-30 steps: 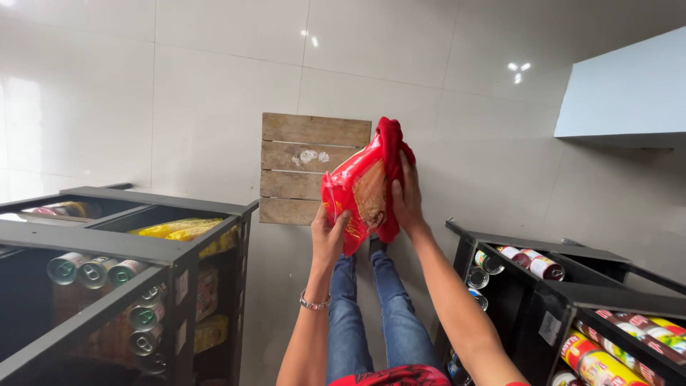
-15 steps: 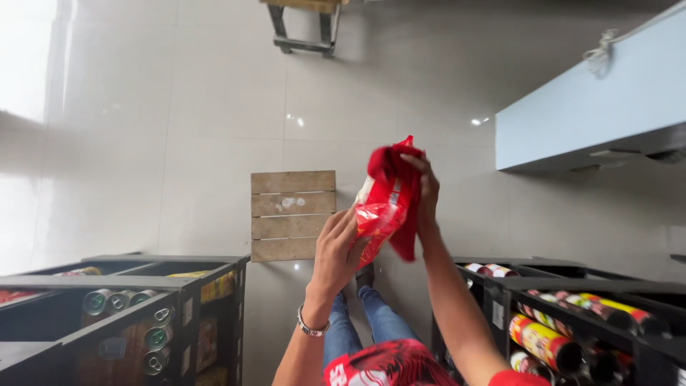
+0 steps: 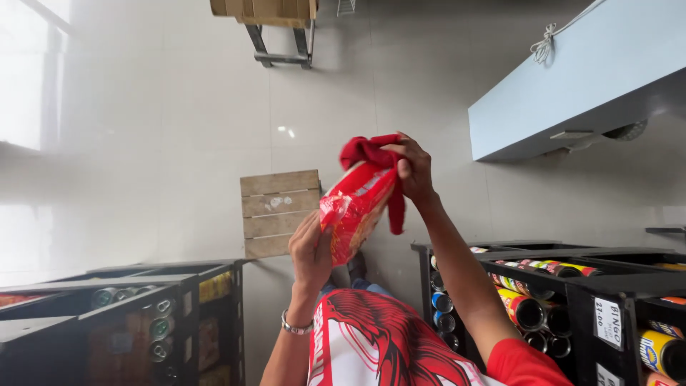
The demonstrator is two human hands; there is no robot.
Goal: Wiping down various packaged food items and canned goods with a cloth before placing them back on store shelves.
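Head view: left hand grips the lower end of a red snack packet held up between two black shelves, while right hand pinches a red cloth against its top.

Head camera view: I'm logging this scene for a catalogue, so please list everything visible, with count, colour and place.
snack packet: one, red, held up at centre
cloth: one, red, draped over the packet's top
wooden pallet: one, pale brown, on the floor behind the packet
left rack: one, black, lower left, holding cans
right rack: one, black, lower right, holding tube-shaped cans
counter: one, light blue, upper right
bracelet: one, silver, left wrist
left hand: under the packet
right hand: grip on the cloth
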